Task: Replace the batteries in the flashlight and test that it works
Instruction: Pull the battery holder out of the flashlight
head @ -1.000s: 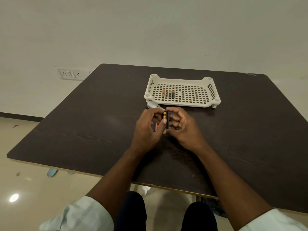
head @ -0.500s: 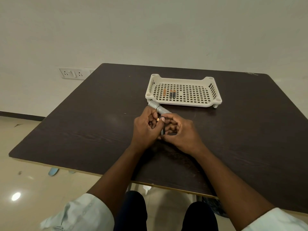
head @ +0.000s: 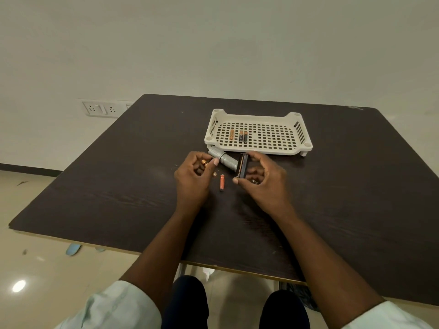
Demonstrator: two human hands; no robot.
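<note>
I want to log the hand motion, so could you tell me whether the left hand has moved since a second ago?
Yes. The left hand has drawn leftward, away from the right hand, judged against the tray; a battery now lies in the gap.

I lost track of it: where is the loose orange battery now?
The orange battery lies on the table, between the left hand and right hand.

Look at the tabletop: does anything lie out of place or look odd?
One orange battery lies loose on the table between the hands, outside the tray where three others sit. The flashlight body lies open-ended beside it. Nothing looks damaged.
</note>
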